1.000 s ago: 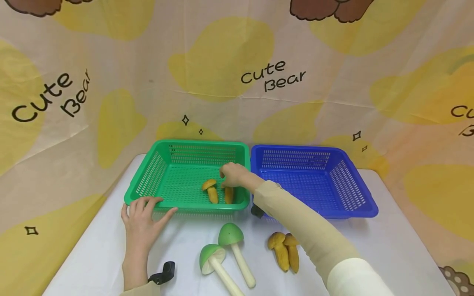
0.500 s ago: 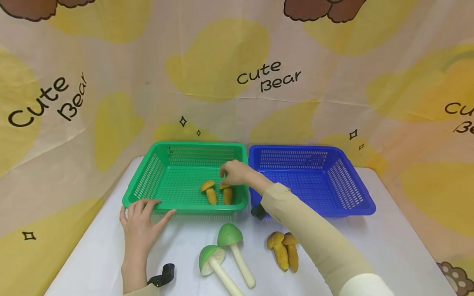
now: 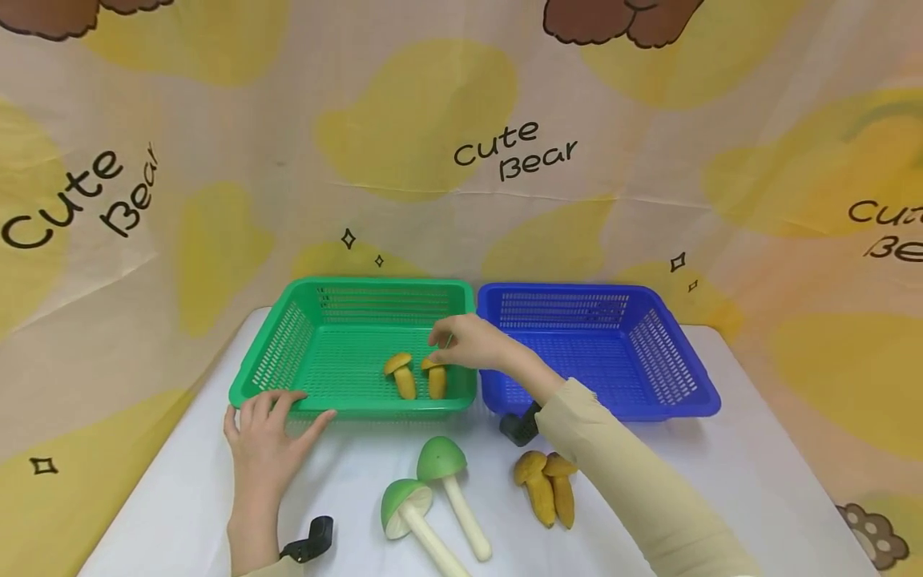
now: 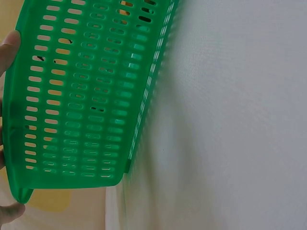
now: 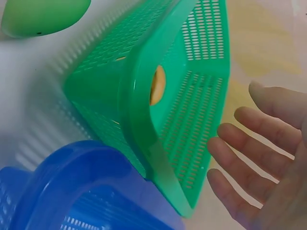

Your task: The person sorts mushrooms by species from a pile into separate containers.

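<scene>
My left hand (image 3: 261, 445) rests at the near left corner of the green basket (image 3: 392, 405), fingers spread over the rim and thumb at its front. In the left wrist view its fingertips (image 4: 10, 47) touch the rim. Above the basket's right side is my right hand (image 3: 472, 343), overlapping the cap of a yellow-brown mushroom (image 3: 437, 383) in the head view. The right wrist view shows its fingers (image 5: 244, 148) loosely extended, with nothing between them. A second yellow-brown mushroom (image 3: 402, 377) lies to the left in the same basket.
A blue basket (image 3: 602, 415) stands right beside the green one. On the white table (image 3: 346, 481) in front lie two green-capped mushrooms (image 3: 442, 459) with long pale stems, and two brown mushrooms (image 3: 538, 493) side by side. A printed cloth (image 3: 404, 120) hangs behind.
My right hand has drawn slightly up and right from the right-hand yellow-brown mushroom, letting go; more of that mushroom shows now. My left hand stays at the basket's corner.
</scene>
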`<state>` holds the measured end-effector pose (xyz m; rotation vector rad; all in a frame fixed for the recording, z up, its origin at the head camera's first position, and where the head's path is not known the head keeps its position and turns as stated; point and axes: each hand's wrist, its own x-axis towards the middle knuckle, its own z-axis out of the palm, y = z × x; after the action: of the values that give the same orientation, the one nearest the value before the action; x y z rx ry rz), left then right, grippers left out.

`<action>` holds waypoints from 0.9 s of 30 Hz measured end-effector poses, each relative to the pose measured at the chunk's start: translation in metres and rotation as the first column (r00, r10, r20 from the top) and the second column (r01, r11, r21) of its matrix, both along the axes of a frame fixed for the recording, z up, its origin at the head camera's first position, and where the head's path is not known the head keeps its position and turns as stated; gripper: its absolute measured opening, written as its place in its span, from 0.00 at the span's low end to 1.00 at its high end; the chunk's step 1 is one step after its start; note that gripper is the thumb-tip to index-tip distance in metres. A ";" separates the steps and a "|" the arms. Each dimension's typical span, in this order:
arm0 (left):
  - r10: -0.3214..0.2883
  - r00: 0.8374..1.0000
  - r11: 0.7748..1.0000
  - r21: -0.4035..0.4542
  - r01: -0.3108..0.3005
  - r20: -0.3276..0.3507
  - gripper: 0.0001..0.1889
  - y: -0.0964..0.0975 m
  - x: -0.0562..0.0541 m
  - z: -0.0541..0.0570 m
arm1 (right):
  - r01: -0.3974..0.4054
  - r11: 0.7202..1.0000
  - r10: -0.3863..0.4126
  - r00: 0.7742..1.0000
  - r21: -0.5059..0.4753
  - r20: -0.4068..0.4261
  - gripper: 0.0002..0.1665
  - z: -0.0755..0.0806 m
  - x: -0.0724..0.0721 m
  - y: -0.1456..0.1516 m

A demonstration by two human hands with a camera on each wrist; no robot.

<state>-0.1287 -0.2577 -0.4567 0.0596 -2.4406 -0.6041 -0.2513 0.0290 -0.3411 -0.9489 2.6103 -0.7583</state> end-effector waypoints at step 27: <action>0.000 0.999 1.000 -0.005 0.000 -0.036 0.25 -0.001 -0.002 -0.004 | 0.023 0.999 -0.034 0.953 -0.042 -0.301 0.16 0.009 0.081 0.067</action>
<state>-0.1311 -0.2583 -0.4603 0.0462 -2.4075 -0.5944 -0.1699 0.0959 -0.3324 -1.1192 2.8843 -0.7220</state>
